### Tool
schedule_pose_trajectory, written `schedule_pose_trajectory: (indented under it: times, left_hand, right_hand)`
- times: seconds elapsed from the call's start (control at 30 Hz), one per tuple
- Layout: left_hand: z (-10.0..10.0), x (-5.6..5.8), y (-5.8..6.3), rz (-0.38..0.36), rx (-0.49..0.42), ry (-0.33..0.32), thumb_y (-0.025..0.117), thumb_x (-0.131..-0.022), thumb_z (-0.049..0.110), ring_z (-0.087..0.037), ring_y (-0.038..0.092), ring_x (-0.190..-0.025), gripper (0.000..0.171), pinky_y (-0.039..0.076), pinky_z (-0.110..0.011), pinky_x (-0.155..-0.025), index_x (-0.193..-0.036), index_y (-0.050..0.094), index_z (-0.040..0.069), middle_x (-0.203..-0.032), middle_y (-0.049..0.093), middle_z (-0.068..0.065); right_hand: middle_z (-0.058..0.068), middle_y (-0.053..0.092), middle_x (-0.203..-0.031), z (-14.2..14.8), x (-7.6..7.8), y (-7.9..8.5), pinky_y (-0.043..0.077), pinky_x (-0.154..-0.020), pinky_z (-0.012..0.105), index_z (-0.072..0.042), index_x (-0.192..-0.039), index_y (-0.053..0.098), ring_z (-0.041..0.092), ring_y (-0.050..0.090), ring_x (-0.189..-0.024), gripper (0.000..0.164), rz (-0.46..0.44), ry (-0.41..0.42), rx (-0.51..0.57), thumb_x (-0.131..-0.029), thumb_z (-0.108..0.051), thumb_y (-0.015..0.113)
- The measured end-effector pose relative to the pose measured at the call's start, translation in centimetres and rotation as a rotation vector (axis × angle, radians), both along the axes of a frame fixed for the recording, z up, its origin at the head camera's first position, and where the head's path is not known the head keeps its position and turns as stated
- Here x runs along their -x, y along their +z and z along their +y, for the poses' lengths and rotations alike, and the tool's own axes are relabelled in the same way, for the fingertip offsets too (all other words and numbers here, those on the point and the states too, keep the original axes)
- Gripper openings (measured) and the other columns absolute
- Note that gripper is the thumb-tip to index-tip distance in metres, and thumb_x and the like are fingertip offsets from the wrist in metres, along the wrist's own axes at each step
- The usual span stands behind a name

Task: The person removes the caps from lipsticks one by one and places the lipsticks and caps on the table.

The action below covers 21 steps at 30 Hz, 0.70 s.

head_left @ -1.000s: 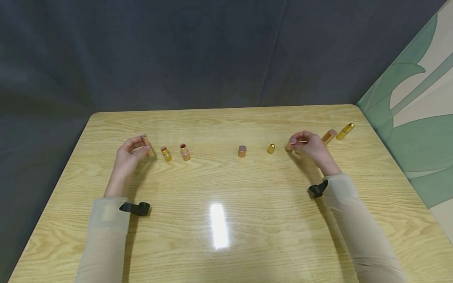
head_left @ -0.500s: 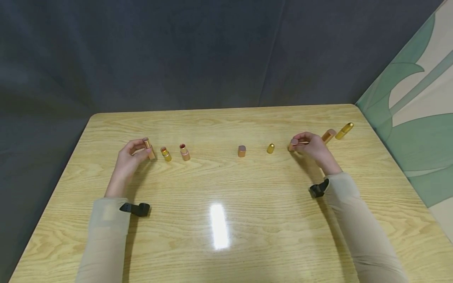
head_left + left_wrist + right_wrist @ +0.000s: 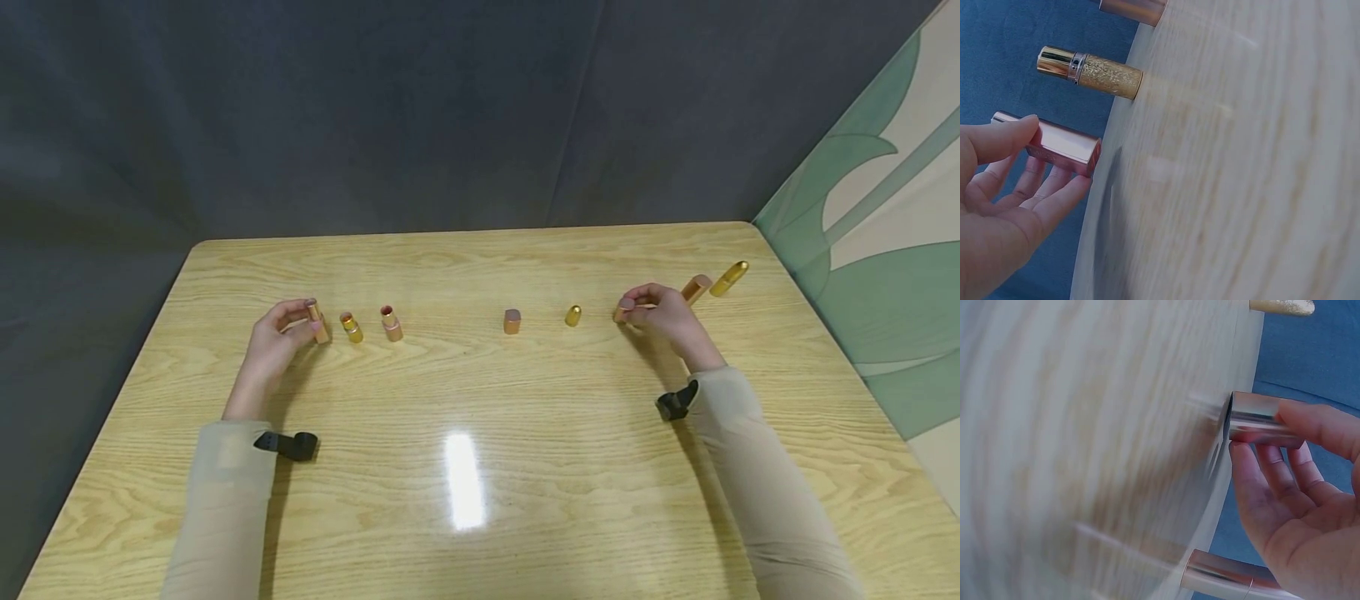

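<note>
At the left, my left hand [image 3: 272, 340] pinches an upright rose-gold lipstick tube [image 3: 318, 323] between thumb and fingertips; its lower end is at the table. The left wrist view shows this shiny lipstick tube [image 3: 1066, 145] with the thumb on one side. Over on the right, my right hand [image 3: 670, 323] pinches a rose-gold lipstick cap [image 3: 622, 310]. In the right wrist view the cap [image 3: 1260, 415] has its open rim at the table surface. Beside the left hand stand an uncapped gold lipstick [image 3: 352, 327] and an uncapped pink-gold lipstick [image 3: 392, 324].
A rose-gold cap [image 3: 512, 322] and a gold rounded cap [image 3: 573, 316] stand between the hands on the wooden table [image 3: 375, 500]. Behind the right hand are a capped rose-gold lipstick [image 3: 697, 288] and a capped gold lipstick [image 3: 730, 278]. A dark curtain [image 3: 480, 117] hangs beyond the table.
My left hand has shifted slightly right and nearer with the lipstick tube, which stands straighter. The right hand has moved the cap slightly to the right. Both grips are kept.
</note>
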<state>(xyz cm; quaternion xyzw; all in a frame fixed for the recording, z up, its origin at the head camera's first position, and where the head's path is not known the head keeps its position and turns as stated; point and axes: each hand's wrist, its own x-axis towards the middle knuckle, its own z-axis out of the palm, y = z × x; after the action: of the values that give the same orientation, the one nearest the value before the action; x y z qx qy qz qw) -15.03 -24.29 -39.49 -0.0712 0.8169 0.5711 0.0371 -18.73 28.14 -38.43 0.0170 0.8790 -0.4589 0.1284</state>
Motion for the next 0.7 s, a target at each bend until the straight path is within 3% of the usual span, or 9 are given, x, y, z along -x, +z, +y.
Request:
schedule_pose_trajectory:
  times: [0.4, 0.7]
  left_hand:
    - [0.06, 0.16, -0.57, -0.006, 0.000, -0.007, 0.057, -0.096, 0.013, 0.011, 0.051, -0.095, 0.047, 0.046, -0.004, -0.080, -0.137, 0.041, -0.002, -0.110, 0.047, 0.015]
    - [0.03, 0.35, -0.81, -0.010, -0.002, -0.004, 0.056, -0.096, 0.011, 0.011, 0.050, -0.095, 0.047, 0.046, -0.004, -0.079, -0.137, 0.040, -0.003, -0.110, 0.047, 0.017]
  right_hand:
    - [-0.002, 0.056, -0.103, 0.11, 0.12, -0.19, 0.047, -0.077, 0.013, 0.007, -0.122, 0.046, -0.007, 0.054, -0.084, 0.035, -0.017, 0.004, -0.007, -0.094, -0.008, 0.058]
    - [0.010, 0.052, -0.118, 0.23, 0.13, -0.28, 0.046, -0.081, 0.013, 0.006, -0.126, 0.044, -0.008, 0.052, -0.087, 0.038, -0.052, 0.012, -0.024, -0.095, -0.010, 0.058]
